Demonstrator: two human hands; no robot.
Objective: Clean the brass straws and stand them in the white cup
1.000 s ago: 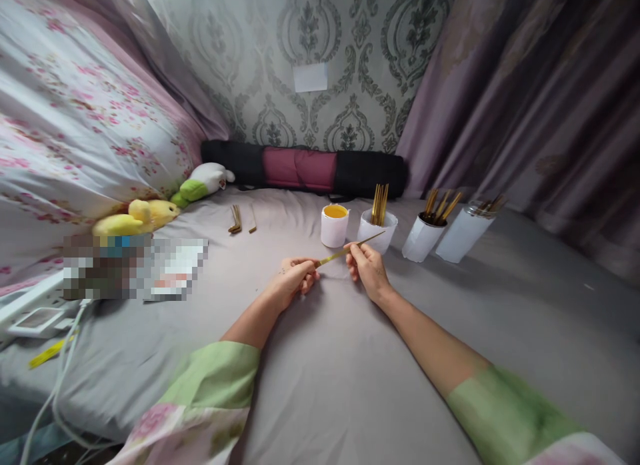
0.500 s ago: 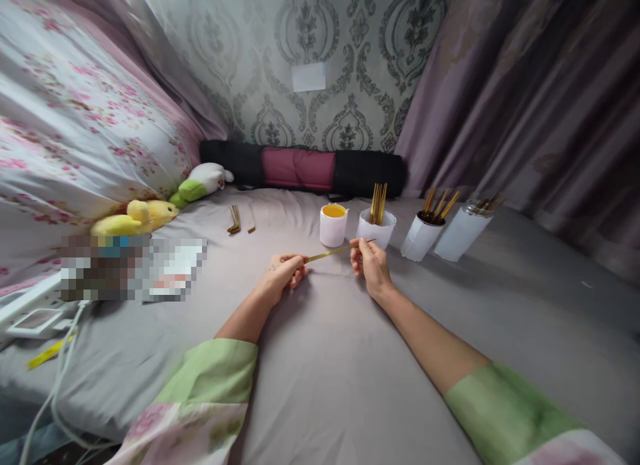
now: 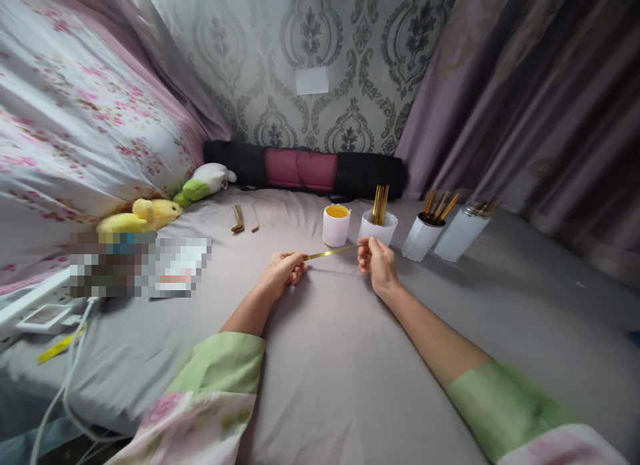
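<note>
My left hand (image 3: 286,268) is closed on the near end of a thin gold strip (image 3: 333,253). My right hand (image 3: 377,259) pinches its far end, so the strip spans between both hands, almost level, just above the grey bedsheet (image 3: 325,385). Right behind my right hand stands a white cup (image 3: 377,226) holding several upright gold strips. To its left is a white cup of yellow stuff (image 3: 335,225).
Two more white cups with brownish strips (image 3: 423,233) (image 3: 463,231) stand to the right. A few bent gold strips (image 3: 239,219) lie further back on the sheet. A black and pink roll (image 3: 305,168) lies against the wall. Plush toys (image 3: 143,215), a floral pillow and cables are at the left.
The strip has tipped from slanting upward to nearly level, and my right hand slid along it to its far tip. The view shifted slightly.
</note>
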